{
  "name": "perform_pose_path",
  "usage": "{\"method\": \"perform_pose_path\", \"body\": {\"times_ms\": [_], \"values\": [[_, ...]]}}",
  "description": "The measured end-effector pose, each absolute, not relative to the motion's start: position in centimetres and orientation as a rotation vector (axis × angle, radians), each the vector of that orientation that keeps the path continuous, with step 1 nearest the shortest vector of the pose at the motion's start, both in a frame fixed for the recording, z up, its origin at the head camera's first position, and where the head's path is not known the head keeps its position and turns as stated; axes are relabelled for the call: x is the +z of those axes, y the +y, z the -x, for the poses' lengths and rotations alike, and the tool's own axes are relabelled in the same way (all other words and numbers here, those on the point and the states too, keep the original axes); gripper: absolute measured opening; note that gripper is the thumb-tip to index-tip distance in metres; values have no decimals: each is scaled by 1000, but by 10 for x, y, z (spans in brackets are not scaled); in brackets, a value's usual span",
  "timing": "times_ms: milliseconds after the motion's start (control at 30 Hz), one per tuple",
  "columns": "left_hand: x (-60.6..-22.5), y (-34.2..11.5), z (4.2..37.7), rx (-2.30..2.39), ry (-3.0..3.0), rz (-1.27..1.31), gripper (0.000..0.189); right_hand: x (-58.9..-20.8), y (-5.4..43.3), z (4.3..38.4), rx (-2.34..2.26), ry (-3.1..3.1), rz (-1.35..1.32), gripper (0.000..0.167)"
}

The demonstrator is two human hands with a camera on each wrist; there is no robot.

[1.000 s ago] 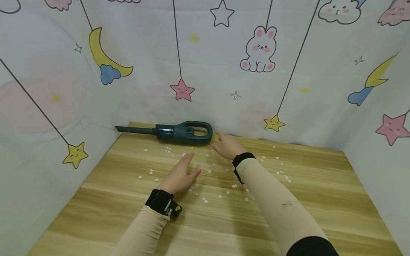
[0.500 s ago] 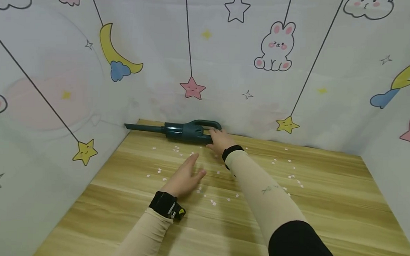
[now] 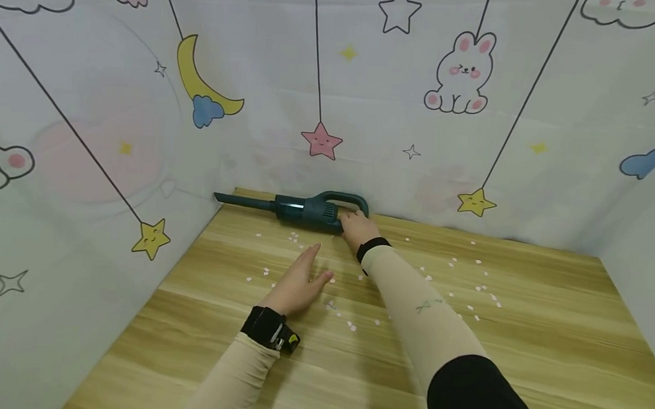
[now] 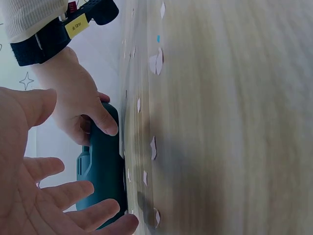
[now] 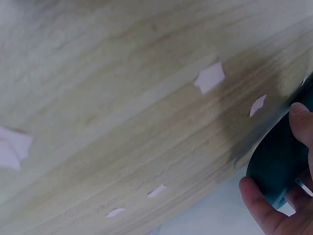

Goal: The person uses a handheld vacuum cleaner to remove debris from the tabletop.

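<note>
A dark green handheld vacuum cleaner (image 3: 305,211) lies at the back of the wooden table against the wall, its long narrow nozzle pointing left. My right hand (image 3: 360,231) grips the lower bar of its looped handle. In the left wrist view, the thumb lies along the near side of the green body (image 4: 104,156) and fingers curl in behind. The right wrist view shows the rounded end (image 5: 276,156) between thumb and fingers. Nearer to me, my left hand (image 3: 293,286) hovers over the table with fingers extended and spread, holding nothing.
Small pale paper scraps (image 3: 352,326) are scattered over the wooden tabletop (image 3: 321,379), around and between both hands. A white cloth wall (image 3: 253,148) printed with stars, a moon and a rabbit encloses the back and sides.
My right hand has moved left from beside the vacuum cleaner onto its handle and taken hold. The left hand has stayed nearly still. The head view has turned slightly left.
</note>
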State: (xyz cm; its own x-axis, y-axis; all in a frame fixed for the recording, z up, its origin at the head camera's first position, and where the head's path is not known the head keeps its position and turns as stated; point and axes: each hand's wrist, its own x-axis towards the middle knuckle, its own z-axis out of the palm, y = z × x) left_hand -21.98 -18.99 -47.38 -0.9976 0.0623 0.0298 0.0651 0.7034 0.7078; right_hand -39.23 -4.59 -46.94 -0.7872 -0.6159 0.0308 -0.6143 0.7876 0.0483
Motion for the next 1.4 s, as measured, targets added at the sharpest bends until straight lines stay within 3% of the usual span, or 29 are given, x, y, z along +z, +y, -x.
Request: {"method": "perform_pose_path", "body": {"times_ms": [267, 433, 633, 767, 1000, 1400], "values": [[-465, -176, 240, -1510, -2731, 67, 80, -470, -16, 386, -102, -2902, -884, 43], [-458, -173, 257, -1917, -2428, -194, 100, -467, 6, 375, -73, -2836, -870, 37], [-449, -172, 275, -2522, -1639, -492, 123, -460, 39, 348, -23, -2688, -937, 39], [-450, -172, 283, -2718, -1124, -545, 114, -459, 58, 327, 11, -2584, -1014, 36], [-450, -152, 282, -2832, -933, -592, 73, -455, 83, 294, -60, -2506, -992, 34], [-452, -116, 262, -2816, -1091, -523, 69, -420, 129, 265, 217, -2540, -981, 37]]}}
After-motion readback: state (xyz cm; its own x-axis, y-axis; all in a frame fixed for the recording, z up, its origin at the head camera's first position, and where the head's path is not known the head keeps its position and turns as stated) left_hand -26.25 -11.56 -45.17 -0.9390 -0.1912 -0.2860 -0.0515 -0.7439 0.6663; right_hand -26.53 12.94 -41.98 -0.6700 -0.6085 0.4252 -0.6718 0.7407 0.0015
